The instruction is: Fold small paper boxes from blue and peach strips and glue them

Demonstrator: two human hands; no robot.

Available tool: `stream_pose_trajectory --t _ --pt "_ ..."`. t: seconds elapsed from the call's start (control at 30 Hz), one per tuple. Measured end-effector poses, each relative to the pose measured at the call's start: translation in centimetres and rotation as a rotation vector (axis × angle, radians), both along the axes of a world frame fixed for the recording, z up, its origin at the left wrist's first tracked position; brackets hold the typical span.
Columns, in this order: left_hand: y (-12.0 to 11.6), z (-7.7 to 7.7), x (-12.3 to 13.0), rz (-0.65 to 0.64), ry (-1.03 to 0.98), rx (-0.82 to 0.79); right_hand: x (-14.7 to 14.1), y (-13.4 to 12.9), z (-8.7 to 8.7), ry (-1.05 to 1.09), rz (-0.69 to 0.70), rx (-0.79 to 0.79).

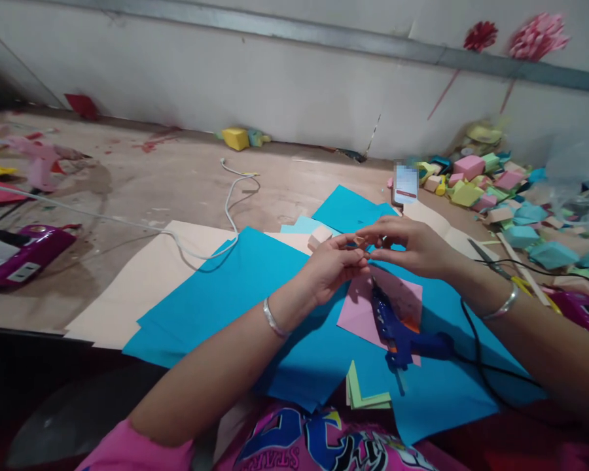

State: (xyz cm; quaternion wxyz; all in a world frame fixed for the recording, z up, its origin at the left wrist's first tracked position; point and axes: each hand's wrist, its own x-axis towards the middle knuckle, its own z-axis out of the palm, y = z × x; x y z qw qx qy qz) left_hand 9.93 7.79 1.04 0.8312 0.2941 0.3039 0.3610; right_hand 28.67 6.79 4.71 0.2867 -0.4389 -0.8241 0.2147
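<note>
My left hand (pixel 330 267) and my right hand (pixel 408 246) meet above the blue paper sheets. Both pinch a small folded piece of peach paper (pixel 360 241) between their fingertips, which partly cover it. Just behind my left fingers is a peach paper box (pixel 320 237). Under my hands a blue glue gun (pixel 391 327) lies on a pink paper square (pixel 356 307), its nozzle toward my fingers. Large blue sheets (pixel 216 294) spread beneath, over peach sheets (pixel 127 278). Folded light green paper strips (pixel 366 392) lie at the near edge.
Colourful paper boxes (pixel 471 173) are heaped at the right, beside a phone (pixel 406 183) and scissors (pixel 485 254). A black cord (pixel 476 333) runs below my right forearm. At left are a pink glue gun (pixel 36 157), a purple device (pixel 39 245) and a white cable (pixel 228 203).
</note>
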Motion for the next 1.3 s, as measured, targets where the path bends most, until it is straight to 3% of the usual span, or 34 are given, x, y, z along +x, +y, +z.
stream_pose_trajectory --t 0.17,0.4,0.63,0.73,0.83,0.9,1.03,1.2,1.3 --pt "0.2 0.0 0.0 0.077 0.153 0.099 -0.9 0.2 -0.2 0.217 -0.149 -0.133" --pt "0.4 -0.3 -0.1 0.138 0.198 0.279 -1.9 -0.3 -0.7 0.603 -0.321 -0.127" --pt "0.5 -0.7 0.0 0.12 0.201 0.302 -0.6 0.0 0.1 0.584 -0.503 0.158" --pt "0.5 -0.6 0.0 0.116 0.238 0.327 -0.5 -0.1 0.0 0.59 -0.519 0.053" --pt "0.5 -0.4 -0.1 0.113 0.275 0.357 -0.4 0.2 -0.5 0.444 -0.512 -0.034" --pt "0.6 -0.2 -0.1 0.107 0.279 0.348 0.0 0.6 -0.9 0.366 -0.441 0.033" --pt "0.8 -0.2 -0.1 0.101 0.251 0.324 1.1 2.0 -1.1 0.305 -0.097 0.202" --pt "0.9 -0.4 0.0 0.037 0.241 0.337 1.1 2.7 -0.5 0.124 0.184 0.157" --pt "1.0 -0.7 0.0 0.01 0.267 0.338 0.4 2.6 -0.5 0.149 0.196 0.076"
